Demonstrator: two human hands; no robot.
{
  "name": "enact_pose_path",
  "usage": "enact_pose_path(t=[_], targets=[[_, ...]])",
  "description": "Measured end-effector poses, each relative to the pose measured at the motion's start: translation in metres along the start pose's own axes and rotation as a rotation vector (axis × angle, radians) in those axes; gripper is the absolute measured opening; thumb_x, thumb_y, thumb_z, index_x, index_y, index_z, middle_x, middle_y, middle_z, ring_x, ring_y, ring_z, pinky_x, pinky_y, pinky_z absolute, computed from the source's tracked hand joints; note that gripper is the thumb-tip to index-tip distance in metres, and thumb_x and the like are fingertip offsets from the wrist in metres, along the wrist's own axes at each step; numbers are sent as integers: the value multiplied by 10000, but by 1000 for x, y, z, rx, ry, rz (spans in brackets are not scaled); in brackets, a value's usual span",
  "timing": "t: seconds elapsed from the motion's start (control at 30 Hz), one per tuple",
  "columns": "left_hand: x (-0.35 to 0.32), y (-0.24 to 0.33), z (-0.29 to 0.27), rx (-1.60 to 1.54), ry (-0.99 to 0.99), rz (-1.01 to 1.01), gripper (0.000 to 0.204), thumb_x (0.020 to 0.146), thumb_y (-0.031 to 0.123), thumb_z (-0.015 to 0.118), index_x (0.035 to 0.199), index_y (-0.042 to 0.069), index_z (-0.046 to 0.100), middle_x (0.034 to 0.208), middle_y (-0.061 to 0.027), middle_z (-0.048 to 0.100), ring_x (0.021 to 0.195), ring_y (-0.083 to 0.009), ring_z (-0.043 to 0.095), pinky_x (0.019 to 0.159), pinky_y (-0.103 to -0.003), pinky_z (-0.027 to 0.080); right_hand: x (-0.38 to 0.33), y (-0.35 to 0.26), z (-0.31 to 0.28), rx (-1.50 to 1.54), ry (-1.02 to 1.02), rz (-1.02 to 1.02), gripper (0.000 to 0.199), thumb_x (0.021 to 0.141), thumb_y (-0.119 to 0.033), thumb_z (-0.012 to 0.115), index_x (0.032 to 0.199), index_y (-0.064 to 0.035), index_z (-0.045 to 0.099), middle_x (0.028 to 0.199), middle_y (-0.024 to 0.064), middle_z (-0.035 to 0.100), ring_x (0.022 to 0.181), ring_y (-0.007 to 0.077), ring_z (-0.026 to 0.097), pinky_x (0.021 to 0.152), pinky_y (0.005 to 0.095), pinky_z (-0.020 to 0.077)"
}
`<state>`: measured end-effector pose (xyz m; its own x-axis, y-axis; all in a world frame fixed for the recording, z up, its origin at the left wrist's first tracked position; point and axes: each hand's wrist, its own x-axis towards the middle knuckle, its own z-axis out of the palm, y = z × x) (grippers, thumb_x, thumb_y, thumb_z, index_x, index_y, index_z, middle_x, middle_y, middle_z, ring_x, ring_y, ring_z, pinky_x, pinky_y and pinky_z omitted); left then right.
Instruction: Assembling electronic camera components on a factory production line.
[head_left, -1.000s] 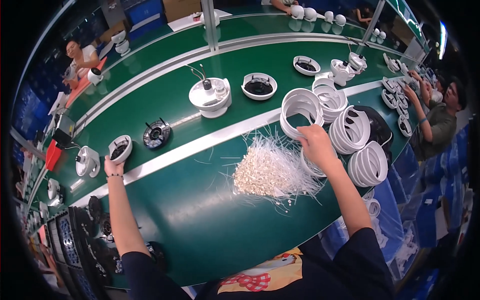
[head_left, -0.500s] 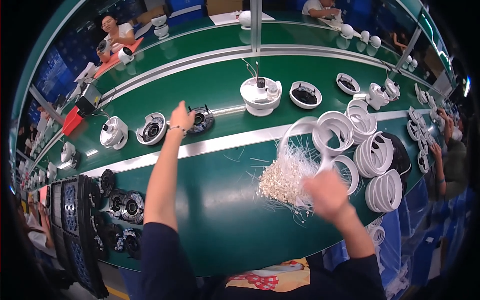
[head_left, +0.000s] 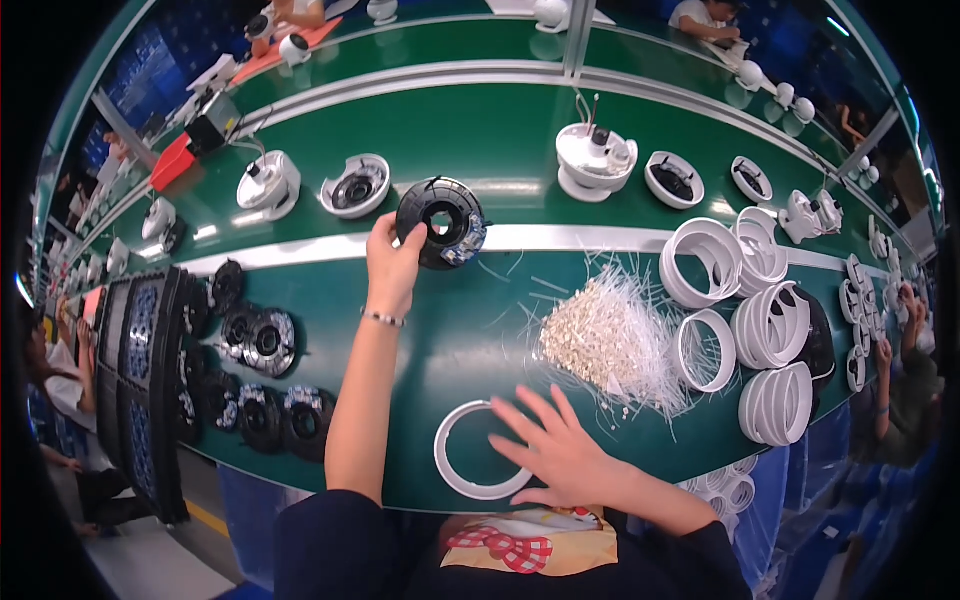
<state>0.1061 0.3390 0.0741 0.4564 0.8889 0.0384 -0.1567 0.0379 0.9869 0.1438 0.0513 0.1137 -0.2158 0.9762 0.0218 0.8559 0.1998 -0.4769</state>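
Note:
Between the thumb and fingers of my left hand [head_left: 393,262] is a round black base with a circuit board [head_left: 441,222], lifted and tilted above the white strip of the bench. A single white plastic ring [head_left: 447,466] lies flat near the front edge of the green bench. Over its right side my right hand [head_left: 560,455] is spread, fingers apart and gripping nothing. It overlaps the ring; whether it touches it I cannot tell. Right of centre is a heap of clear cable ties [head_left: 625,335].
Stacked white rings [head_left: 775,405] stand at the right. More black bases [head_left: 262,418] lie at the left, beside black trays [head_left: 140,380]. White camera housings [head_left: 595,160] and open white shells [head_left: 357,187] line the far strip. Co-workers sit across and at both sides.
My left hand has picked up the black base from the far strip. My right hand has come down nearer me, and a white ring now lies under it. The view has shifted.

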Motion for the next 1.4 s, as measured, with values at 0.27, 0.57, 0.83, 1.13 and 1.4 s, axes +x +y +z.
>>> enact_pose_path(t=[0.27,0.57,0.83,1.13,1.4], targets=[[-103,2,-10,-291,-37,-46,373,795,-47,494,1133,-5,342,1067,-98,495,947,-144,508,801,-249,434,29,-15,24,48,-87,156,973,511,-311,752,1281,-16,235,1318,235,181,1176,400,249,927,523,247],[-117,-22,-14,-410,-39,-46,388,807,-50,475,1160,13,326,1098,-95,460,982,-150,484,831,-299,440,18,10,7,28,-173,103,1000,416,-130,755,1283,-59,261,1344,188,177,1227,377,192,951,555,205],[-118,-24,-19,-405,45,-26,386,806,-60,468,1156,17,325,1092,-91,461,981,-148,480,838,-292,431,33,-27,11,-147,-125,388,1043,479,-425,750,1311,-79,225,1355,244,95,1206,427,197,876,604,265],[-124,-23,-16,-410,60,-32,388,805,-66,463,1157,18,324,1096,-91,462,993,-145,470,848,-290,414,29,-11,17,66,-113,224,1101,464,-408,767,1319,-47,174,1332,296,83,1226,471,121,945,565,207],[-123,-23,-13,-382,56,-8,393,804,-76,448,1167,1,318,1118,-105,458,1010,-155,465,859,-294,407,34,-9,20,151,136,327,1042,499,-388,746,1286,18,198,1291,249,216,1155,418,252,960,502,210]])
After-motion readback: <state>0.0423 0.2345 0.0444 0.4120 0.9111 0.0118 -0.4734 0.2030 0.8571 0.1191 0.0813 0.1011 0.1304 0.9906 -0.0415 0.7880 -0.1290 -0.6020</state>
